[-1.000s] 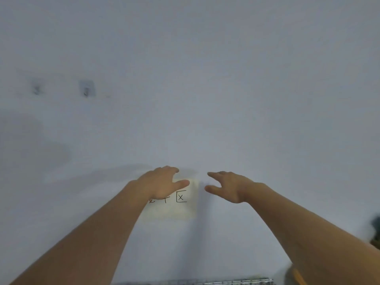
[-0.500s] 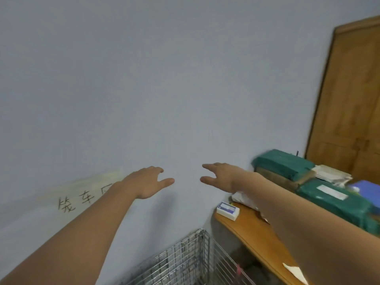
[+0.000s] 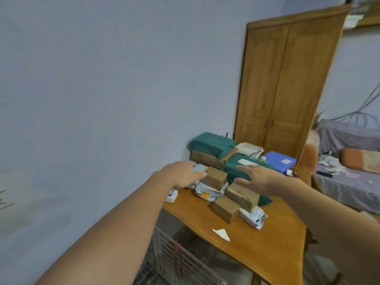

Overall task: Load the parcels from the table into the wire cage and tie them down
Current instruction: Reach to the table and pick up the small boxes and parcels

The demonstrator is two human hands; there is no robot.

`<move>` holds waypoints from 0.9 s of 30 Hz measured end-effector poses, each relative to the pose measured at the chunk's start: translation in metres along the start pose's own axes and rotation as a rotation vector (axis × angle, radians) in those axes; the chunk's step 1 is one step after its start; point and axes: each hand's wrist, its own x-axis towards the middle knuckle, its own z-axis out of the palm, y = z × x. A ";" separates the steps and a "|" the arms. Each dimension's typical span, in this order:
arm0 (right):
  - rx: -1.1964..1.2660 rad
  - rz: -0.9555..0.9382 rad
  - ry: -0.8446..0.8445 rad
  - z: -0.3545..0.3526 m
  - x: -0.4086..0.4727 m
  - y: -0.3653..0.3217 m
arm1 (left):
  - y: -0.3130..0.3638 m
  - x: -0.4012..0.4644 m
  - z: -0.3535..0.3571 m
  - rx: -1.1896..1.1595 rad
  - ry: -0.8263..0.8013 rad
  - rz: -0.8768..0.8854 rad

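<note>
Above the far end of the wooden worktop (image 3: 257,243), both hands are seen stretched forward with fingers spread and nothing gripped. The left hand (image 3: 183,174) is held just beside the uppermost small cardboard box (image 3: 214,177), its fingertips at the box's left edge; whether contact is made cannot be told. The right hand (image 3: 260,177) is held open to the right of that box, over a green-wrapped parcel (image 3: 232,168) and a second cardboard box (image 3: 242,195).

A third cardboard box (image 3: 225,208) is noted nearer the worktop's front, resting against white plastic mailer bags (image 3: 254,217). Further mailer bags (image 3: 207,192) lie under the uppermost box. Behind the pile, another green parcel (image 3: 211,144) is stacked on a flat brown carton (image 3: 207,158) against the wall. A blue package (image 3: 279,161) and a stack of white papers (image 3: 249,150) are recorded at the far right of the worktop. A small white-and-blue box (image 3: 171,195) lies near the left edge, and a scrap of white paper (image 3: 222,234) lies apart toward the front.

The wire cage (image 3: 176,262) stands on the floor below the worktop's left edge, beside the wall. A wooden wardrobe (image 3: 285,83) stands behind the worktop.
</note>
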 end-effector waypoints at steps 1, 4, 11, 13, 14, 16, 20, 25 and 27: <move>-0.008 0.010 -0.007 0.001 -0.004 0.016 | 0.015 0.009 0.007 -0.009 -0.002 0.010; -0.006 0.043 -0.033 0.004 -0.010 0.064 | 0.062 0.034 0.031 -0.019 -0.010 0.035; 0.001 0.078 -0.074 0.027 0.002 0.143 | 0.129 0.083 0.082 -0.045 -0.079 0.052; 0.017 0.066 -0.092 0.039 0.013 0.155 | 0.138 0.096 0.093 -0.037 -0.089 0.059; 0.036 0.063 -0.104 0.044 0.019 0.159 | 0.140 0.104 0.097 -0.028 -0.099 0.059; 0.061 0.055 -0.130 0.058 0.033 0.166 | 0.141 0.121 0.108 -0.023 -0.126 0.043; 0.102 0.068 -0.165 0.083 0.070 0.178 | 0.135 0.161 0.130 -0.053 -0.167 0.018; 0.132 0.099 -0.220 0.108 0.124 0.193 | 0.118 0.219 0.166 -0.148 -0.223 -0.020; 0.135 0.109 -0.231 0.117 0.147 0.199 | 0.108 0.241 0.183 -0.197 -0.250 -0.065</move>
